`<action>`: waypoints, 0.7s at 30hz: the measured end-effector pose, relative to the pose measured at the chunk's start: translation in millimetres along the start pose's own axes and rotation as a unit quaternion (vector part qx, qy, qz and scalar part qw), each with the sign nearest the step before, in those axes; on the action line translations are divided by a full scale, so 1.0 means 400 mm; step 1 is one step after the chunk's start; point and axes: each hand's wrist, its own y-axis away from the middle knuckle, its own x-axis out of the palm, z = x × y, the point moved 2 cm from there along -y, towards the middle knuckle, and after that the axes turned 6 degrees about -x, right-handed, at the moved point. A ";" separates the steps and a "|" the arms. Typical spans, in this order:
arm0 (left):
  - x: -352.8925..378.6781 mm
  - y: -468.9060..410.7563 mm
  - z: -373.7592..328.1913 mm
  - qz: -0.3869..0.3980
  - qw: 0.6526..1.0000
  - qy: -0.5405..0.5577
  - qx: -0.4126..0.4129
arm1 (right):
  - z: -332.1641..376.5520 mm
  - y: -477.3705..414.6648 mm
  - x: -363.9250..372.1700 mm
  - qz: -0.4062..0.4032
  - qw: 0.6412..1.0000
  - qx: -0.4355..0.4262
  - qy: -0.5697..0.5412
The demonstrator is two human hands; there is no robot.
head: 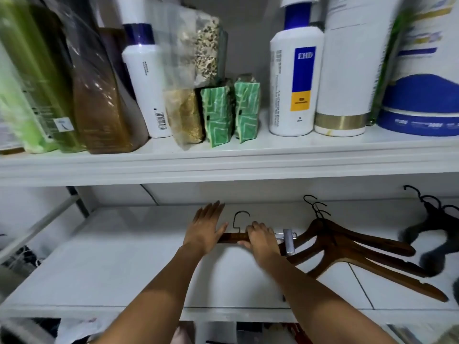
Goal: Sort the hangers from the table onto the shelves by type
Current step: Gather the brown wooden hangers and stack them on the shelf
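1. While the right hand (260, 240) curled its fingers over the bar of the clip hanger (233, 236) and grasped it, the left hand (206, 229) lay flat on the bar's left end with its fingers straight, gripping nothing. It probably served to steady the bar.
2. The clip hanger lay on the lower shelf (124, 256), about midway along it and nearer the back edge, with its hook toward the back wall.
3. It sat just left of the stacked wooden hangers (360, 247), and the black hangers (437, 219) lay toward the shelf's right end. This looked like one spot per type.
4. The metal clip (288, 240) appeared to overlap the nearest wooden arm, though whether they touched was unclear.
5. The bar's left end, and any clip there, was hidden under the left hand.
6. The black hangers were blurred and cut off at the right, so they could not be counted.
7. The bench was out of view.
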 end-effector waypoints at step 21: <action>0.069 -0.078 0.270 -0.023 0.999 0.031 0.020 | 0.210 -0.136 0.139 0.063 0.997 0.052 0.009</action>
